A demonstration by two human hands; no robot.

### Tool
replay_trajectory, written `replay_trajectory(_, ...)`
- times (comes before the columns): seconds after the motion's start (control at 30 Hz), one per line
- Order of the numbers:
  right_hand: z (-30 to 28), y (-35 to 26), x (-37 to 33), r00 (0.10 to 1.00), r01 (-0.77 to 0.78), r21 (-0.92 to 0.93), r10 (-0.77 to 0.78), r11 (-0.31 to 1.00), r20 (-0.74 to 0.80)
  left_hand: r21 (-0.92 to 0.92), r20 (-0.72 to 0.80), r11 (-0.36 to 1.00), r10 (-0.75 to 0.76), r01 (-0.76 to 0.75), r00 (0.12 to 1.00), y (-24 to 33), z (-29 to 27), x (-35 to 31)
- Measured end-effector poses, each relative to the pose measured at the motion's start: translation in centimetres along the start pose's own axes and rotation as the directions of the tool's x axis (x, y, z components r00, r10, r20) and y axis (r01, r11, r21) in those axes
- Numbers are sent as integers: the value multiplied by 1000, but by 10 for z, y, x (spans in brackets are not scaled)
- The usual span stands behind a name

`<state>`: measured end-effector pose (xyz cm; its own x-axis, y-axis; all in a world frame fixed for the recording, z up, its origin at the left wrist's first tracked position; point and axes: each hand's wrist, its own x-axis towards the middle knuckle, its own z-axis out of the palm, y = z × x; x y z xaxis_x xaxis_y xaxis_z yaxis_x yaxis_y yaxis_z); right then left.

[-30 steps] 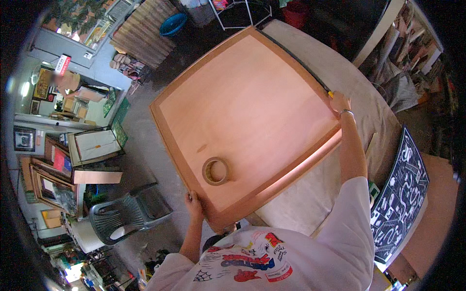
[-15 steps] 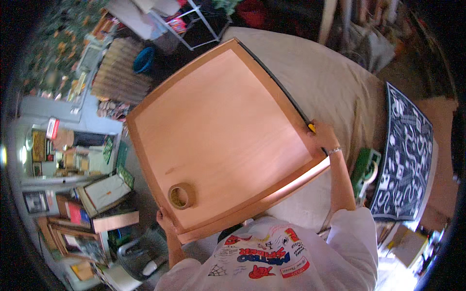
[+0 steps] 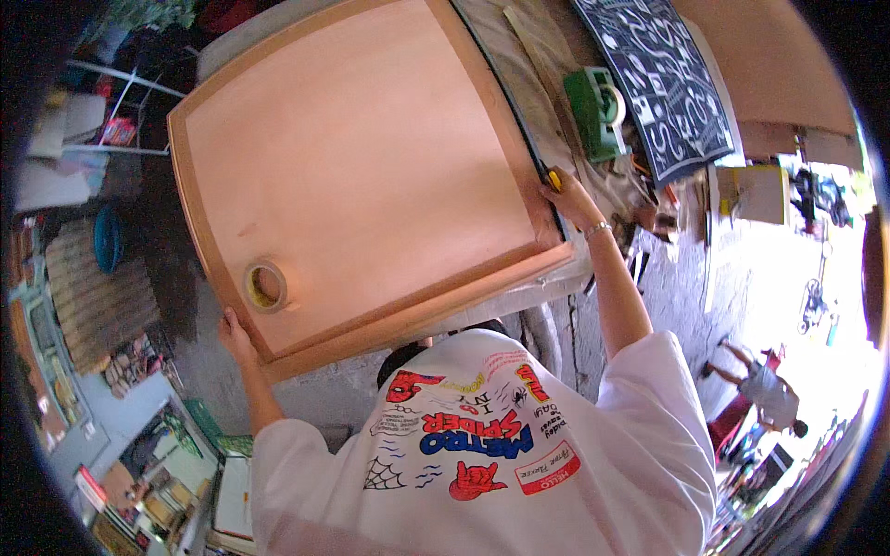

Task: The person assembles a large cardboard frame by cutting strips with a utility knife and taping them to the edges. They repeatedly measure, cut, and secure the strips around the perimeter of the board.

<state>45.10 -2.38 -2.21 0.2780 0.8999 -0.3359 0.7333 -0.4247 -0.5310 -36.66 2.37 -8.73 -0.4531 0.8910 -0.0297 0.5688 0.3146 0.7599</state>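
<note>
Large framed board (image 3: 362, 167), pale orange with a wooden border, held tilted over a cloth-covered surface (image 3: 547, 102). Left hand (image 3: 234, 335) clamped on the board's near-left corner, fingers wrapped under the edge. Right hand (image 3: 572, 197) gripping the board's right edge near its lower corner, closed on the frame, a yellow tool (image 3: 554, 178) pinched against it there. Bracelet (image 3: 598, 228) on the right wrist.

Tape roll (image 3: 265, 284) lying flat on the board, just inside its near-left corner, close to the left hand. Green dispenser (image 3: 600, 109) on the surface right of the board, apart from it. Dark patterned panel (image 3: 660, 79) further right of the board, beyond the dispenser. Small tools scattered on the surface right of the board, too small to tell apart.

Blue bowl (image 3: 108, 238) on the floor left of the board. A person (image 3: 760, 382) walking well right of the board, in bright light.
</note>
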Motion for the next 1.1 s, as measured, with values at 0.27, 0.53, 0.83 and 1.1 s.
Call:
replay_trajectory(0.27,15,40,-145,905,-197,532,362,823,-224,479,-149,823,417,-303,896,26,3,58)
replay_trajectory(0.53,101,32,-197,845,-291,653,508,699,-167,-228,621,792,567,-567,542,285,213,-224)
replay_trajectory(0.83,104,38,-177,824,-317,605,528,731,-206,-288,747,619,622,-731,232,361,368,-369)
replay_trajectory(1.1,79,27,-176,859,-302,554,473,776,-196,-276,662,624,675,-731,327,351,383,-380)
